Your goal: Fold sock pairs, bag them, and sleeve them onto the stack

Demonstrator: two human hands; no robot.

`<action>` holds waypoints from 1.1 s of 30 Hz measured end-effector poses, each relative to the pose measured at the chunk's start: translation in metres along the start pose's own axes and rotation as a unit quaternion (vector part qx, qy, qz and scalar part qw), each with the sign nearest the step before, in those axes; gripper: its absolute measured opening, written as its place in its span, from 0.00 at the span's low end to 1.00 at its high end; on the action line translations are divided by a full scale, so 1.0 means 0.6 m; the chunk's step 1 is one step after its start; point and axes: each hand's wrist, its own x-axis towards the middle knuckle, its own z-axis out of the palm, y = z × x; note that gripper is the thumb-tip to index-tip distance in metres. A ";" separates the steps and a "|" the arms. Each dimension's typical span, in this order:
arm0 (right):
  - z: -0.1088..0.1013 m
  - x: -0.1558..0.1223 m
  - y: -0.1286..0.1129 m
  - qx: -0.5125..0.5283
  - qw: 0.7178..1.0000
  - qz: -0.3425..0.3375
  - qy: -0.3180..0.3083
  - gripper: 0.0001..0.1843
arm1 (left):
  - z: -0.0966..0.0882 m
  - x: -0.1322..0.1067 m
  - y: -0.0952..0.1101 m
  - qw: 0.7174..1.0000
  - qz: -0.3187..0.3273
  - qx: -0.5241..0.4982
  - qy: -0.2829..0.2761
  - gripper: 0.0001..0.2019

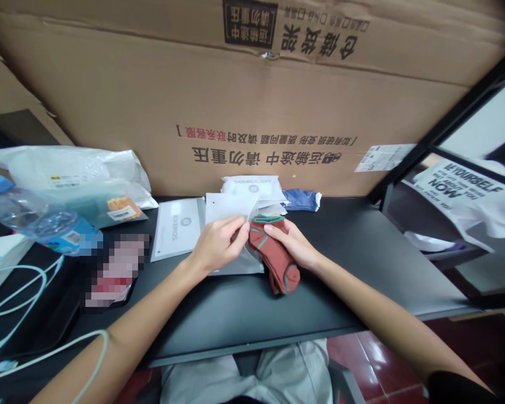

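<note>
My right hand (293, 243) grips a pair of red socks with green trim (278, 255), whose toe end hangs down over the dark table (244, 314). My left hand (216, 244) pinches the open edge of a clear plastic bag (231, 210) right beside the socks' cuff. The bag lies flat under both hands, its mouth lifted by my fingers.
A flat white packet (177, 227) lies to the left, a stack of white packets (252, 188) and blue socks (303, 200) behind. A water bottle (37, 219), plastic bags (76, 174) and white cables (21, 303) crowd the left. A large cardboard box (252, 95) walls the back.
</note>
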 end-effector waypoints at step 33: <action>0.012 -0.024 0.003 -0.187 0.967 -0.114 -0.131 0.23 | -0.010 0.010 0.021 0.970 -0.094 -0.183 0.129 0.18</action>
